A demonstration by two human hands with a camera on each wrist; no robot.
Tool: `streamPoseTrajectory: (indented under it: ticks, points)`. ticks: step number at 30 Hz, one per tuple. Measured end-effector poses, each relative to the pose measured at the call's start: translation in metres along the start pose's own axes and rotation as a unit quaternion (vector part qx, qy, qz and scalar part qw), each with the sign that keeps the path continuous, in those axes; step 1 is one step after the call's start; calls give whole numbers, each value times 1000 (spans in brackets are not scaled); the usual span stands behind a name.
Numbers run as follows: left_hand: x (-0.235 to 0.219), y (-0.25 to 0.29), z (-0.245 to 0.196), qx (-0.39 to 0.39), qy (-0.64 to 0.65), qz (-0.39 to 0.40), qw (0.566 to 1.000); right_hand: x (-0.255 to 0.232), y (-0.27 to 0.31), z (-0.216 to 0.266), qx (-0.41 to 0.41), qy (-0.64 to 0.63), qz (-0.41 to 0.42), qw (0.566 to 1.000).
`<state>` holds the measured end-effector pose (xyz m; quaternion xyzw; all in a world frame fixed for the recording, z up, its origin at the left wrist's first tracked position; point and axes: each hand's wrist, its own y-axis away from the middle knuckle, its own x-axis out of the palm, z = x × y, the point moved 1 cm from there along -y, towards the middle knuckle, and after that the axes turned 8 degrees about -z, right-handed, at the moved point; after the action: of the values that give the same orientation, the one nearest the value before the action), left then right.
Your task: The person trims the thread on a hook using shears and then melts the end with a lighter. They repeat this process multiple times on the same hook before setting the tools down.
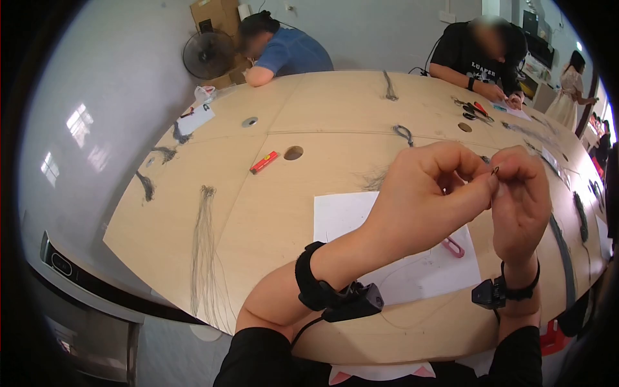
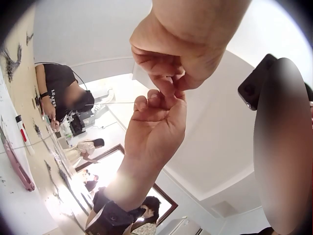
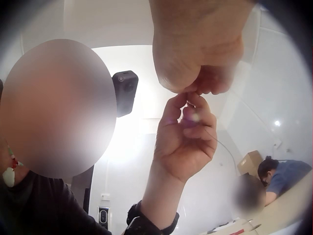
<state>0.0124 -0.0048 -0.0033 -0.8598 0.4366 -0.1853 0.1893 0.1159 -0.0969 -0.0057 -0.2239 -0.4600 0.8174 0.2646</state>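
Note:
My left hand and right hand meet fingertip to fingertip, raised over the right side of the table. Between their thumbs and fingers they pinch a small dark loop of thin cord. A fine thread trails away from the fingers in the right wrist view. Both hands' fingertips overlap in the wrist views, hiding most of the loop. Below the hands lies a white paper sheet, with a pink-handled tool on it, partly covered by the left hand.
A long bundle of grey threads lies on the table at left. Near a round hole sits a red box-cutter-shaped item. Dark thread bundles line the right edge. Two people sit across the table, black-handled tools near one.

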Motion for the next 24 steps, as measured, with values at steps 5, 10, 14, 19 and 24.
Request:
streamPoseTrajectory:
  ticks: [5, 10, 14, 19, 24]
  points:
    - [-1, 1, 1, 0, -2, 11, 1000, 0, 1, -3, -13, 15, 2, 1000]
    - [-1, 1, 0, -6, 4, 14, 1000, 0, 1, -3, -15, 18, 2, 1000]
    - [-2, 0, 1, 7, -8, 16, 1000, 0, 1, -3, -9, 10, 6, 1000]
    - [-2, 0, 0, 0, -6, 19, 1000, 1, 2, -2, -2, 5, 3, 1000]
    - [-2, -1, 0, -7, -8, 22, 1000, 0, 1, -4, -12, 5, 5, 1000]
